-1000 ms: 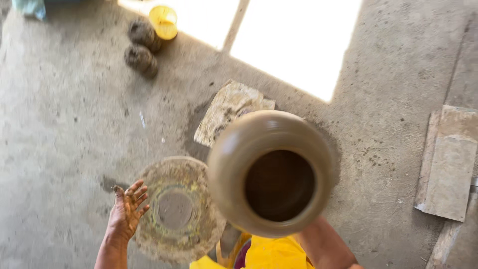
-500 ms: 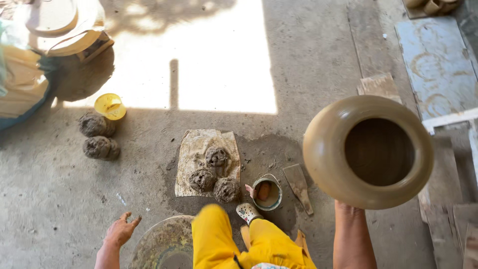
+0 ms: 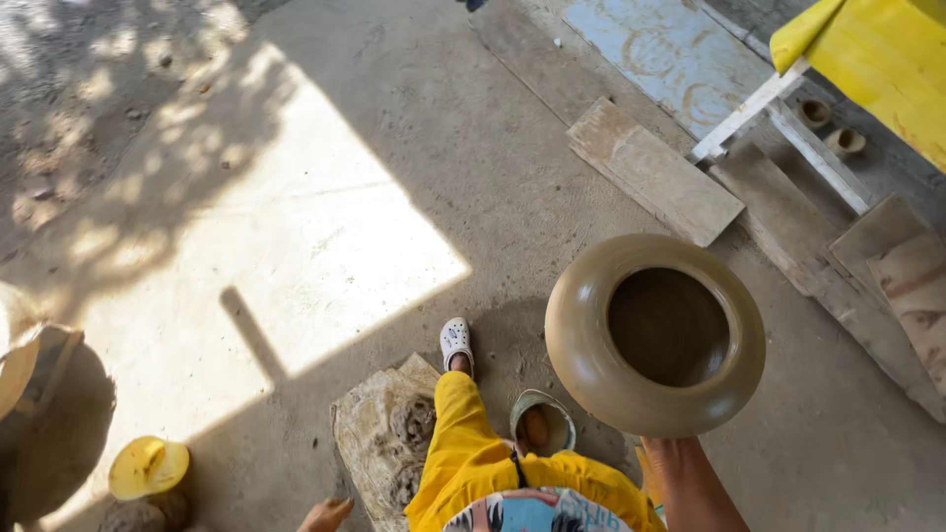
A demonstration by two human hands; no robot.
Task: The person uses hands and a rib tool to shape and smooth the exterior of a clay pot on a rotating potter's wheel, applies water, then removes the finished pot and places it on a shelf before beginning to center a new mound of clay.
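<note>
A bare concrete floor (image 3: pixel 552 227), crossed by a bright patch of sunlight, is shown from above, with wooden boards (image 3: pixel 655 169) laid at the upper right beside a yellow bench (image 3: pixel 892 59). A wide-mouthed, wet-looking clay pot (image 3: pixel 654 333) is carried aloft on the right hand (image 3: pixel 670 455), which is hidden beneath the base, so the spread of its fingers cannot be told; the forearm is raised near upright. The left hand (image 3: pixel 325 513) is seen low at the frame edge, open and holding nothing. The step in hand is judged to be transport of the fresh pot. A level, unhurried set-down on a flat surface is called for, since soft walls could deform. A slab with clay lumps (image 3: pixel 386 438) and a small bowl (image 3: pixel 541 422) lie by the feet.
</note>
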